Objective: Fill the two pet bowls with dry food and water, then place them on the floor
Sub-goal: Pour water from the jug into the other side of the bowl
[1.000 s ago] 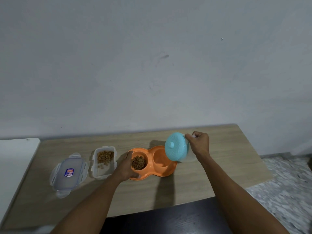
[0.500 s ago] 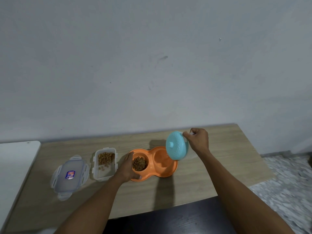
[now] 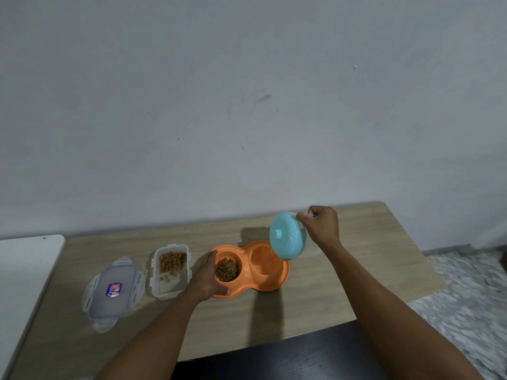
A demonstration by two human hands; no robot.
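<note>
An orange double pet bowl [image 3: 277, 282] lies on the wooden table [image 3: 343, 275]. Its left cup holds brown dry food [image 3: 225, 269]; its right cup [image 3: 263, 263] looks bare. My left hand [image 3: 206, 275] grips the bowl's left rim. My right hand [image 3: 321, 226] holds a clear jug with a light-blue lid [image 3: 286, 234], tipped sideways over the right cup, lid facing me. I see no stream of water.
A clear food container [image 3: 169, 266], open and part full of kibble, stands left of the bowl. Its lid [image 3: 113, 292] lies further left. A white surface [image 3: 24, 270] adjoins the table's left end. Speckled floor [image 3: 463, 305] shows at the right.
The jug has tipped a little further over the right cup and my right hand has risen slightly. My left hand stays on the bowl.
</note>
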